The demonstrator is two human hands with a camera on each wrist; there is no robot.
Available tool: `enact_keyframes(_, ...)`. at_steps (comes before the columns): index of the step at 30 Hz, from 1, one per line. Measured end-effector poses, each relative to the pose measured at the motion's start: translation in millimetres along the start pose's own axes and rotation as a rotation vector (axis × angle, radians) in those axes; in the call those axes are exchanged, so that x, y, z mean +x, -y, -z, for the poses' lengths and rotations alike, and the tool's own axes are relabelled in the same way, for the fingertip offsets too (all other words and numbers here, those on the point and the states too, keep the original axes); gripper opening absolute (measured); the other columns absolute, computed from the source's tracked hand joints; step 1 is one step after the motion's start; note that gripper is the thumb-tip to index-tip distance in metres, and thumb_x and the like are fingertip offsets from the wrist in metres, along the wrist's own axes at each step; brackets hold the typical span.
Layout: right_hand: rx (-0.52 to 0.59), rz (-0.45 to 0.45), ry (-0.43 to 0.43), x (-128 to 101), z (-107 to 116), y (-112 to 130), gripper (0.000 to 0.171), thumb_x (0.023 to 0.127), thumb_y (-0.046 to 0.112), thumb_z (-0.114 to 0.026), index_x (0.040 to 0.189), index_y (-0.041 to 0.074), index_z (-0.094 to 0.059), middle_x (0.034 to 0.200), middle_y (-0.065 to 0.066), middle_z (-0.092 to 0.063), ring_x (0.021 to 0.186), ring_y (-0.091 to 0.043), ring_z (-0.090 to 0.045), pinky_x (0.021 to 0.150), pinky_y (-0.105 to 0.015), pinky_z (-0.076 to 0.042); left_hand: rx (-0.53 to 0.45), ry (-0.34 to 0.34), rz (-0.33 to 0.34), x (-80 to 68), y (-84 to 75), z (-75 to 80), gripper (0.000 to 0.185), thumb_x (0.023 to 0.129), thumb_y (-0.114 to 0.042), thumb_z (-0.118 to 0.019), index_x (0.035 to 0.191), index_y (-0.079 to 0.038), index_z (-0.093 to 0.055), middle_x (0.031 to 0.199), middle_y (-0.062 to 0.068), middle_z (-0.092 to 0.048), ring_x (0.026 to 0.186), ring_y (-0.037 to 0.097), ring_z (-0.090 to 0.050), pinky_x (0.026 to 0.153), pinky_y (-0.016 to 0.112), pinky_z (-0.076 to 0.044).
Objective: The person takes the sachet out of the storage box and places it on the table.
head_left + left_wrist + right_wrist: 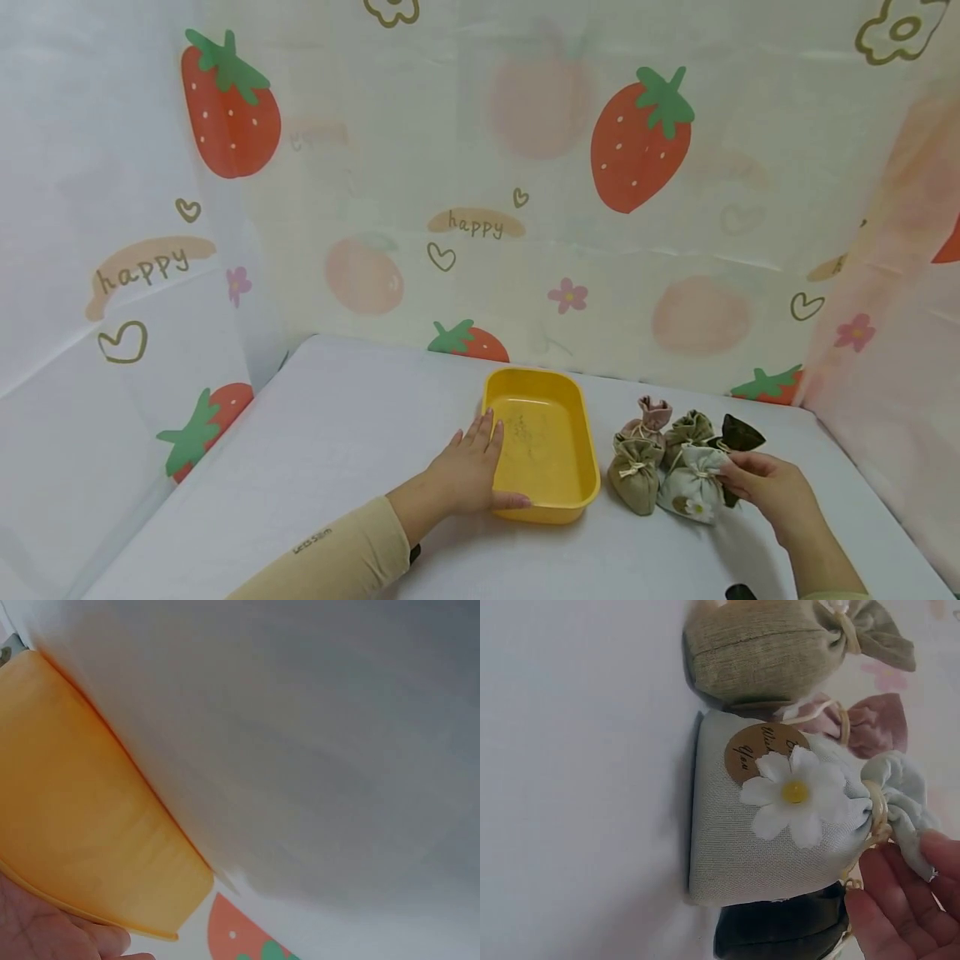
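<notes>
My left hand [468, 468] lies with straight fingers over the left rim of a yellow plastic basin [558, 467]. In the left wrist view its fingers touch the edge of the basin's outer wall [97, 810]. With thumb and fingers my right hand [776, 492] pinches the gathered top of a pale drawstring pouch [765, 847]. A white daisy [795, 793] and a round brown tag decorate this pouch, which stands upright on the table. Close around it are an olive-tan pouch [636, 479], a pink pouch [655, 413], a green-grey pouch [688, 427] and a dark pouch [741, 433].
A white cloth covers the table [360, 417]. Strawberry-printed curtains [450, 150] stand along its back and both sides. At the lower right edge of the head view lies a small black object [741, 592], only partly visible.
</notes>
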State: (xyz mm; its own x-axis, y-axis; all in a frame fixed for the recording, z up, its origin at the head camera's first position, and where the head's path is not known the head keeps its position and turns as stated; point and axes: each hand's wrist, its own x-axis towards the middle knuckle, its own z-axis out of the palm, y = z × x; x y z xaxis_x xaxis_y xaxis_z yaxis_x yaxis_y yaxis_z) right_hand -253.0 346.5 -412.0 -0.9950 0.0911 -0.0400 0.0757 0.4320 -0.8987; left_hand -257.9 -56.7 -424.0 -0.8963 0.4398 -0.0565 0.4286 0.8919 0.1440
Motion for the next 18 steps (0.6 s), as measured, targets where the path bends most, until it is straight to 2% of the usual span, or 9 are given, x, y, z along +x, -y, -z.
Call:
enact_keyframes(4, -0.203, -0.018, -0.047, -3.5, -0.6, 7.2, 0.056, 0.084, 0.037, -0.065, 0.115, -0.009, -0.057, 0.093, -0.001, -0.067, 0.077, -0.002, -0.057, 0.068, -0.027, -0.049, -0.007, 0.004, 0.004, 0.8, 0.3, -0.1, 0.115, 0.068, -0.086, -0.033, 0.146, -0.003, -0.013, 0.152, 0.018, -0.003, 0.139, 0.029, -0.010, 0.107, 0.049, -0.020)
enact_keyframes(6, -0.285, -0.010, -0.073, -5.2, -1.0, 12.3, 0.055, 0.084, 0.040, -0.064, 0.115, -0.005, -0.059, 0.096, -0.005, -0.067, 0.082, -0.009, -0.056, 0.070, -0.034, -0.048, -0.016, 0.008, 0.008, 1.2, 0.6, -0.2, 0.114, 0.069, -0.085, -0.034, 0.147, -0.004, -0.013, 0.152, 0.017, -0.003, 0.139, 0.029, -0.009, 0.107, 0.050, -0.019)
enact_keyframes(13, -0.391, 0.085, -0.114, -5.8, -2.7, 24.7, 0.052, 0.087, 0.042, -0.059, 0.117, -0.001, -0.058, 0.110, -0.018, -0.063, 0.096, -0.028, -0.056, 0.077, -0.044, -0.045, -0.076, 0.031, 0.012, 0.1, 2.8, -0.6, 0.113, 0.070, -0.083, -0.038, 0.147, -0.004, -0.011, 0.152, 0.018, 0.000, 0.139, 0.028, -0.006, 0.107, 0.050, -0.018)
enact_keyframes(18, -0.484, 0.176, -0.106, -0.6, -3.5, 42.3, 0.057, 0.088, 0.044, -0.056, 0.123, -0.001, -0.053, 0.121, -0.026, -0.054, 0.108, -0.043, -0.049, 0.079, -0.052, -0.043, -0.093, 0.025, 0.007, -1.3, 8.1, 3.9, 0.110, 0.071, -0.082, -0.038, 0.148, -0.009, -0.010, 0.152, 0.017, 0.003, 0.139, 0.029, -0.005, 0.107, 0.052, -0.015)
